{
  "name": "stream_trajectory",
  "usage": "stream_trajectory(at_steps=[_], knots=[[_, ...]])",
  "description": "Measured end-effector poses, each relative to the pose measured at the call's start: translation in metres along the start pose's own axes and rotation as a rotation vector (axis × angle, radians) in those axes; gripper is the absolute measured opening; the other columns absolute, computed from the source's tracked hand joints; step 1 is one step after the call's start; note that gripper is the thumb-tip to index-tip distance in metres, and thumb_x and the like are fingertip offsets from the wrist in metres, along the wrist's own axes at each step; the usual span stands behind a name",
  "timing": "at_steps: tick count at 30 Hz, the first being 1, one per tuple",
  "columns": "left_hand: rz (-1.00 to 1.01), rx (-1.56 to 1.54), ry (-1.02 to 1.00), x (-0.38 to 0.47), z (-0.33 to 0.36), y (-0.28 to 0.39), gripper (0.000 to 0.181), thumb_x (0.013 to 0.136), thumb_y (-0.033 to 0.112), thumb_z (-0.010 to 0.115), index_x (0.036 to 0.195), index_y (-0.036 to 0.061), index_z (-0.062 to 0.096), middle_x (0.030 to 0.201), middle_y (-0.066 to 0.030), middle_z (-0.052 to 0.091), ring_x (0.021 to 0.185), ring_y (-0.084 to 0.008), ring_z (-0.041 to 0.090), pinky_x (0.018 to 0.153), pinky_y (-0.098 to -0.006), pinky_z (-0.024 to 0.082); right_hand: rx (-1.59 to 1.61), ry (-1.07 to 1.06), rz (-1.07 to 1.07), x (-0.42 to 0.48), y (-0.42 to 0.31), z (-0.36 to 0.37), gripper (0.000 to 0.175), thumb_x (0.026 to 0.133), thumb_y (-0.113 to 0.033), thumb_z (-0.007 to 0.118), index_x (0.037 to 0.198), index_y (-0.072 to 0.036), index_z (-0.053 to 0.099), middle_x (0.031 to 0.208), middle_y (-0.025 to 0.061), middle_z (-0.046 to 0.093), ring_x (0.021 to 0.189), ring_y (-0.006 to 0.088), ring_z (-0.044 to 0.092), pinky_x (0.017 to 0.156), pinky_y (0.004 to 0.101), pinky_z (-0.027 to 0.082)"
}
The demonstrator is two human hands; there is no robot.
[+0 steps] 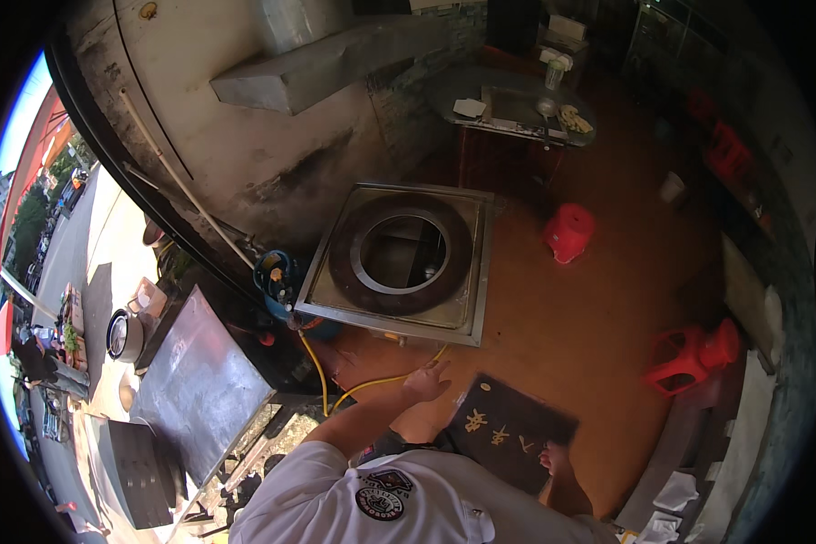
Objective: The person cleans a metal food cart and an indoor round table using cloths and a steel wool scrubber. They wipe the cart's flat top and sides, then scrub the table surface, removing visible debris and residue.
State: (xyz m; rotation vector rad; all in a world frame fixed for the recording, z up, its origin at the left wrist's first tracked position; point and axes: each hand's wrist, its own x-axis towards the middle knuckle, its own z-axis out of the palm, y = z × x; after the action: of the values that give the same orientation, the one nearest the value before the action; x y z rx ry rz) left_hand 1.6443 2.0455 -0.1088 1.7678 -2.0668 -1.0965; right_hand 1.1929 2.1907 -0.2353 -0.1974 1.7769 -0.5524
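My left hand (427,382) reaches forward with fingers apart and nothing in it, near the front edge of a square metal stove stand (477,272) with a round opening. A yellow gas hose (374,383) runs behind that hand towards a blue gas cylinder (272,279) at the stand's left. My right hand (554,458) hangs low at my right side, fingers curled; whether it holds anything is too small to tell. Below it on the brown floor lies a dark doormat (510,421) with writing.
A metal-topped table (200,387) stands at the left. Red plastic stools (570,231) are on the floor at the right. Farther back stands a counter (510,126) with a ladle (546,109) on it. Outside at the far left is a person (47,367).
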Motion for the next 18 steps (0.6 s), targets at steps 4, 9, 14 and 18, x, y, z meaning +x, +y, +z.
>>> stream_trajectory(at_steps=[4,9,14,18], knots=[[-0.043,0.01,0.091,0.088,0.025,-0.016,0.063,0.082,0.038,0.056,0.134,0.0076,0.037,0.125,-0.0248,0.049,0.114,-0.0394,0.049,0.095,-0.0437,0.041,0.247,0.074,0.111,0.001,0.027,-0.048,0.019,0.09,-0.018,0.048,0.072,-0.011,0.044,0.052,0.0041,0.038,0.038,0.0141,0.034,0.035,0.0274,0.027],[-0.332,0.001,0.023,0.123,0.017,-0.003,0.065,0.08,0.038,0.054,0.135,0.0077,0.036,0.128,-0.0244,0.047,0.116,-0.0393,0.047,0.096,-0.0441,0.04,0.292,0.15,0.335,0.004,0.059,-0.065,0.022,0.093,-0.026,0.05,0.079,-0.009,0.046,0.056,0.0092,0.046,0.04,0.0193,0.04,0.039,0.0335,0.036],[-0.399,-0.035,0.164,0.158,0.05,-0.061,0.067,0.077,0.033,0.057,0.134,0.0033,0.039,0.13,-0.024,0.045,0.121,-0.0352,0.044,0.101,-0.0409,0.036,0.057,0.185,0.384,-0.007,-0.001,-0.066,0.015,0.09,-0.022,0.053,0.09,-0.006,0.051,0.068,0.0126,0.054,0.053,0.0237,0.051,0.051,0.0378,0.046],[-0.412,-0.003,0.444,0.207,0.033,-0.015,0.061,0.074,0.027,0.057,0.128,0.0017,0.044,0.127,-0.0255,0.046,0.118,-0.0397,0.044,0.1,-0.0443,0.036,-0.02,0.219,0.303,0.038,-0.072,-0.103,0.018,0.088,-0.02,0.055,0.099,-0.006,0.053,0.08,0.0155,0.058,0.066,0.0266,0.058,0.058,0.0387,0.05]])
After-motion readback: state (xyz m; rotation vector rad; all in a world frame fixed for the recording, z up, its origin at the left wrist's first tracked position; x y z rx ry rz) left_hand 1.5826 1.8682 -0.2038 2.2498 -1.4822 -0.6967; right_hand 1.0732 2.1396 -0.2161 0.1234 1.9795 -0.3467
